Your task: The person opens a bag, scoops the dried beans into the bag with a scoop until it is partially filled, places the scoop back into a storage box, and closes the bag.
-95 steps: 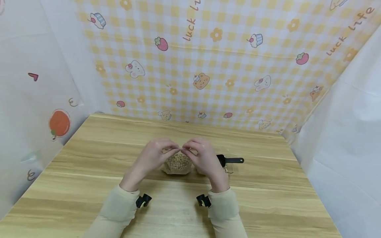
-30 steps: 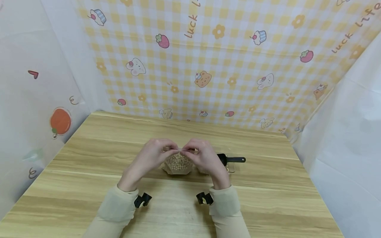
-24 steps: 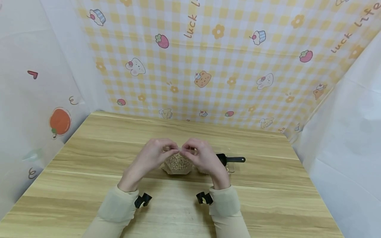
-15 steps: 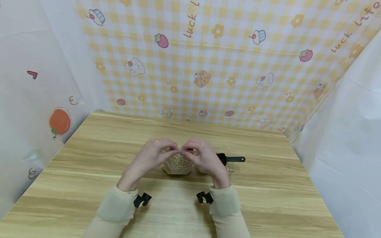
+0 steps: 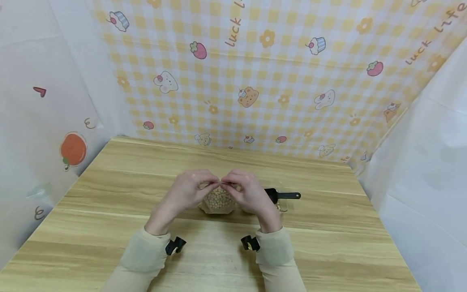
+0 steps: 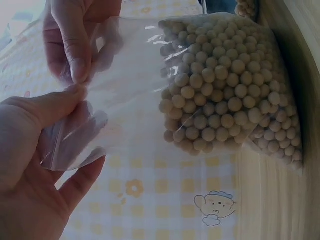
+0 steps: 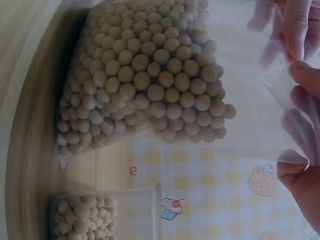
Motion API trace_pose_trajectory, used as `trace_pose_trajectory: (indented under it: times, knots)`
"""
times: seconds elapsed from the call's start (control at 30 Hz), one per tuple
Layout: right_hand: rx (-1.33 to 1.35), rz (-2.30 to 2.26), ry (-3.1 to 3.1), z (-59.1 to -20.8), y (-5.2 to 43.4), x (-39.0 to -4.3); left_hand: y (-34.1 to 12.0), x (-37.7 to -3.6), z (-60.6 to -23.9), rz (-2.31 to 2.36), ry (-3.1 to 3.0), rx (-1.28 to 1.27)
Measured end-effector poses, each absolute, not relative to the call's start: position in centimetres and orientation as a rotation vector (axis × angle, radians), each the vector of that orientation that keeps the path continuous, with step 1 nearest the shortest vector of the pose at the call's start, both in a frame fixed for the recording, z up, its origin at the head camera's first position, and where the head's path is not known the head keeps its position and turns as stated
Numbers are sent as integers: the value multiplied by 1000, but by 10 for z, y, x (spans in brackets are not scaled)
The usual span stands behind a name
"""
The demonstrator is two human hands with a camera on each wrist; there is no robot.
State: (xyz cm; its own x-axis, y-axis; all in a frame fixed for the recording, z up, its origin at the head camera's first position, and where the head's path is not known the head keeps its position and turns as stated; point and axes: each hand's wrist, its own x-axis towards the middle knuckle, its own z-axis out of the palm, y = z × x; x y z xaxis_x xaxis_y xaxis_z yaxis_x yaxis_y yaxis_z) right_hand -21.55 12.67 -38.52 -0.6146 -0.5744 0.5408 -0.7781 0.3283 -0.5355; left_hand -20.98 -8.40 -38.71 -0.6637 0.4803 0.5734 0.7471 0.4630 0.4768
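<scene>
A clear zip-lock bag (image 5: 218, 202) stands on the table, its lower part full of small round beige balls (image 6: 220, 90). At its top edge, my left hand (image 5: 184, 192) pinches the film between thumb and fingers. My right hand (image 5: 251, 192) pinches the same edge, with the two hands' fingertips meeting near the middle. In the left wrist view, the bag's upper part (image 6: 135, 95) holds no balls and looks flat, with fingers showing through behind the film. The right wrist view shows the thumbs close together along the seal strip.
Right of the bag, partly behind my right hand, is a clear container (image 7: 155, 215) with more beige balls (image 7: 82, 217). A black scoop (image 5: 288, 195) lies on it, handle pointing right. Patterned cloth (image 5: 233, 81) hangs behind the wooden table (image 5: 313, 243).
Both hands stay at the bag's top edge. Their fingertips have drawn slightly closer together over the last second. The head view has shifted slightly since the oldest frame.
</scene>
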Motion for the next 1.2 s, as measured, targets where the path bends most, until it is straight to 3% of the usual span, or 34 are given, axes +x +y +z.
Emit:
trace_pose_trajectory:
  times: [0.23, 1.2]
  knots:
    - [1131, 1184, -2426, -385, 134, -216, -85, -212, -388, -1039, -2409, -997]
    - [1188, 1255, -2399, -390, 144, -220, -99, -211, -383, -1169, -2467, -1014]
